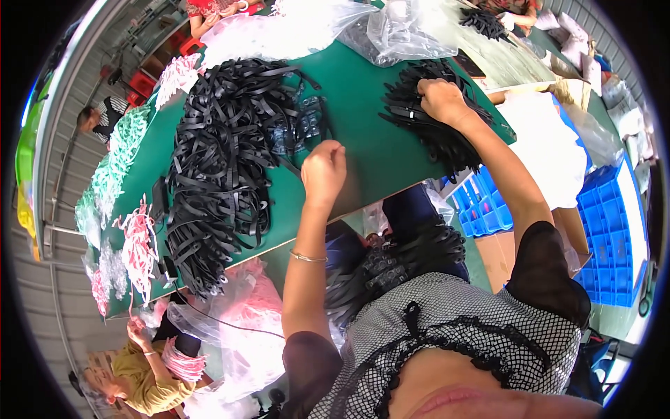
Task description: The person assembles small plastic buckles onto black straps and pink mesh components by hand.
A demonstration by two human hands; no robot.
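Note:
My left hand (324,173) is closed, raised over the near edge of the green table (366,164). What its fingers hold, if anything, is hidden. Just beyond it lie small clear plastic pieces (308,117), beside a long heap of black straps (223,140). My right hand (444,103) is closed at a second, smaller pile of black straps (412,115) on the right, its fingertips down among them and gripping a strap. Across my lap rest more black straps (436,250), with clear plastic pieces (384,269) on them.
Pink straps (138,251) and mint-green straps (120,164) line the table's left side. Clear plastic bags (394,35) sit at the far edge. Blue crates (607,230) stand at right. A co-worker in a mustard top (157,380) handles pink straps at lower left; others work across the table.

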